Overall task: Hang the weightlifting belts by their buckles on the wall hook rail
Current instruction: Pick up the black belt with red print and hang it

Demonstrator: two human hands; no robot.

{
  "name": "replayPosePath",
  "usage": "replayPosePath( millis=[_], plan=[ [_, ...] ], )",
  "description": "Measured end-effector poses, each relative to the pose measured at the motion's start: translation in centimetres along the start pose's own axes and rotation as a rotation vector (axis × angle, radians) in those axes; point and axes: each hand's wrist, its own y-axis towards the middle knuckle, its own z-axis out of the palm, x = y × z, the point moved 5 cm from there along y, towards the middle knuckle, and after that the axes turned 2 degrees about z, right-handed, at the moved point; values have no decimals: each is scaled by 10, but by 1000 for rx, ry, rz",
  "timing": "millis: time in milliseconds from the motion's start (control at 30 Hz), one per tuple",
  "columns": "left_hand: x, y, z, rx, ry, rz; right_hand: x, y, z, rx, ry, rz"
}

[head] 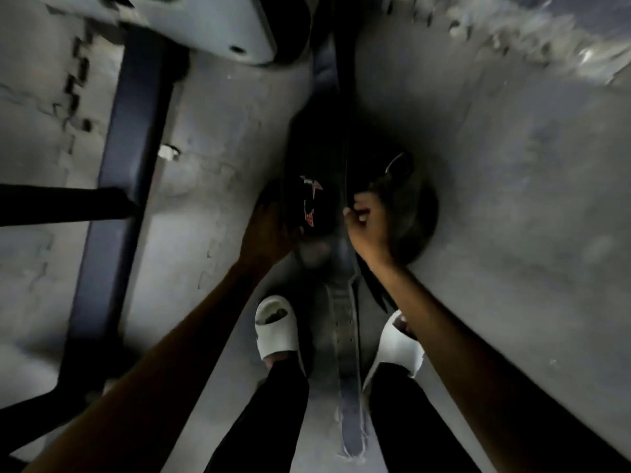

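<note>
The view looks straight down at a dim grey floor. A black weightlifting belt [316, 165] with a red and white logo lies stretched from the top centre toward my feet, its grey strap end [345, 339] with holes between my white slides. My left hand [273, 230] grips the belt's wide padded part at its left edge. My right hand [367, 227] is closed on the thin edge of a belt just right of the logo. A second dark belt [409, 206] curves away to the right of that hand. No buckle or hook rail shows.
A dark metal frame bar [126, 186] of gym equipment runs down the left side, with a pale padded part [211, 25] at the top. My legs in black trousers and white slides [276, 331] stand at the bottom centre. The floor is jointed grey matting.
</note>
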Motion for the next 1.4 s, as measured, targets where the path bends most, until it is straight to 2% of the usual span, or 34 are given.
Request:
replayPosePath(
  millis=[133, 267, 433, 567, 633, 800, 967, 1033, 1100, 1233, 1400],
  plan=[
    [26, 25, 11, -67, -149, -7, -3, 33, 31, 113, -3, 138],
    [12, 22, -5, -49, -323, -142, 20, 28, 24, 149, 67, 154],
    [-37, 4, -70, -141, -651, -249, 71, -19, -34, 80, 186, 135],
    [-110, -22, -125, 19, -758, -173, 141, -65, -101, 84, 249, 21],
    [-157, -47, -162, 10, -866, -140, 187, -91, -139, 67, 292, -14],
    [-271, -118, -263, -80, -985, 0, 300, -161, -235, 48, 506, -65],
    [-384, -216, -372, -81, -972, 230, 402, -261, -323, 139, 789, -99],
    [-419, -248, -408, -68, -922, 324, 439, -295, -346, 150, 817, -147],
    [-457, -284, -447, -41, -907, 419, 482, -328, -374, 105, 834, -225],
    [-540, -392, -551, -97, -805, 599, 588, -433, -461, -72, 868, -434],
    [-598, -509, -641, -168, -826, 858, 701, -555, -535, -169, 880, -704]
  ],
)
